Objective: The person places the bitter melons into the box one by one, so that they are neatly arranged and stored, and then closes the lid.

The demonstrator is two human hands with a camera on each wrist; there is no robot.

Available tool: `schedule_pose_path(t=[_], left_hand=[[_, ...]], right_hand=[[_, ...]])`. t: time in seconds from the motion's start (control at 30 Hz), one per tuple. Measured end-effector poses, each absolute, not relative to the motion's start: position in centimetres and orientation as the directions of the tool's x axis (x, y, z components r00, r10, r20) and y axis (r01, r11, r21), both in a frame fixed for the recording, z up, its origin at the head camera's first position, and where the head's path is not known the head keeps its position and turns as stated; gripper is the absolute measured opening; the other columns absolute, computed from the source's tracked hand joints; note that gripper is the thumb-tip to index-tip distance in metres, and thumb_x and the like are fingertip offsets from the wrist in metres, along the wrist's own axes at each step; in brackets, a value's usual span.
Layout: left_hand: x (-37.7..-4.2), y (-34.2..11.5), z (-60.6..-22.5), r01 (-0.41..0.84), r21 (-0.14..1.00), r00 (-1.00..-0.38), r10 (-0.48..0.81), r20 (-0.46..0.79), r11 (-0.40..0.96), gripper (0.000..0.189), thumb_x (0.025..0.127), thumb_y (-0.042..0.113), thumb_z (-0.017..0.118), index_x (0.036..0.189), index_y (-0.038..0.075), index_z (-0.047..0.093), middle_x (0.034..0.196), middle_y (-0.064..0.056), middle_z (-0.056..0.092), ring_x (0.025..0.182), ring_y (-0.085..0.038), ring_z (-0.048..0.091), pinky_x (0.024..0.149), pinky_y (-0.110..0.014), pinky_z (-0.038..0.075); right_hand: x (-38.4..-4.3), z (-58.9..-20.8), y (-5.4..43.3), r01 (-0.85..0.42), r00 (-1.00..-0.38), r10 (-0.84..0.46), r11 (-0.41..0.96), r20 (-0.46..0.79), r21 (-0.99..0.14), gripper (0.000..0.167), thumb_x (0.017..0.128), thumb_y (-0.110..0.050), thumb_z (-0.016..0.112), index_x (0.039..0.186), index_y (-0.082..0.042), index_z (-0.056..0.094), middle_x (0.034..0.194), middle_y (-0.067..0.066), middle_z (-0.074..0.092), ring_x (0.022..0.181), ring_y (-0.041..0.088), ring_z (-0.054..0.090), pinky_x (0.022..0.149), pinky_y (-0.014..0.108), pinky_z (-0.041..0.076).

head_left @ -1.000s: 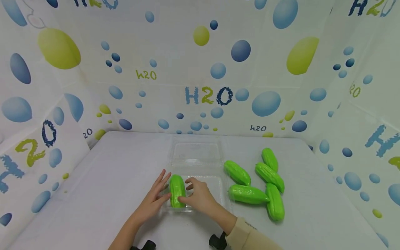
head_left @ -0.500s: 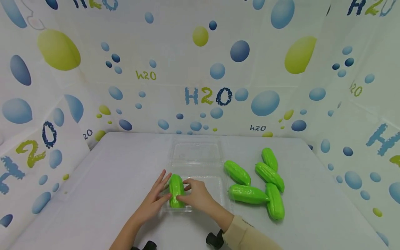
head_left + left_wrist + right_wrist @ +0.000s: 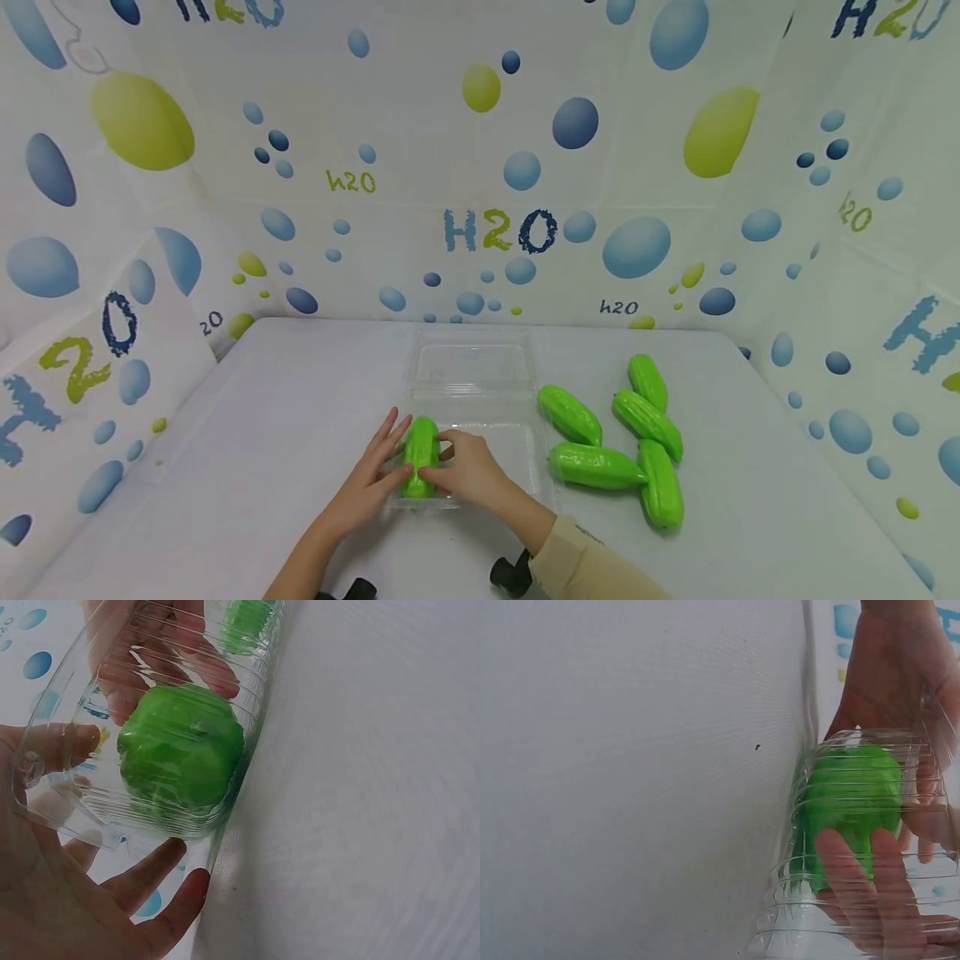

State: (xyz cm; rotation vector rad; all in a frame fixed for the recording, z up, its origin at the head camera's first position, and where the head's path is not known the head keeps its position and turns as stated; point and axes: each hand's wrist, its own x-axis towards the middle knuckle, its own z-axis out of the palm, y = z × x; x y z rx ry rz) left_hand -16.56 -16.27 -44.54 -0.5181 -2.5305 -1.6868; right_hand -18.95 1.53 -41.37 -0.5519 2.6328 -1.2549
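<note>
A glossy green cucumber (image 3: 422,442) lies lengthwise along the left side of an open clear plastic clamshell container (image 3: 517,458). My right hand (image 3: 474,471) holds the cucumber from its right side, thumb near the close end and fingers farther up; through the clear wall, its fingertips (image 3: 889,847) show against the green skin. My left hand (image 3: 367,479) spreads mostly straight fingers along the container's left wall. In the left wrist view the cucumber's lobed end (image 3: 180,746) shows through the ribbed plastic, while the left thumb (image 3: 75,742) reaches over the rim.
Several more green cucumbers (image 3: 596,467) lie loosely grouped on the white tabletop (image 3: 750,500), right of the container. The container's clear lid (image 3: 472,367) lies folded back behind it. A bubble-printed sheet (image 3: 405,125) stands around the table.
My right hand has slid the cucumber slightly left, toward the container's left wall. The left hand has barely moved; the other cucumbers look unchanged.
</note>
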Motion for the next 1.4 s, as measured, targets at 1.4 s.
schedule_pose_path(t=[1.4], left_hand=[[-16.5,-16.2,-44.5,0.3,0.88,-0.947,0.223,0.23,0.368,0.06,0.09,0.01,0.056,0.144,0.012,0.031,0.152,-0.014,0.008,0.119,-0.046,0.041,0.087,-0.055,0.041]], right_hand=[[-18.2,-37.1,8.3,-0.466,-0.876,-0.432,0.646,0.215,-0.605,0.07,0.072,-0.048,0.073,0.132,-0.022,0.049,0.119,-0.002,0.06,0.099,0.017,0.061,0.076,0.034,0.049]])
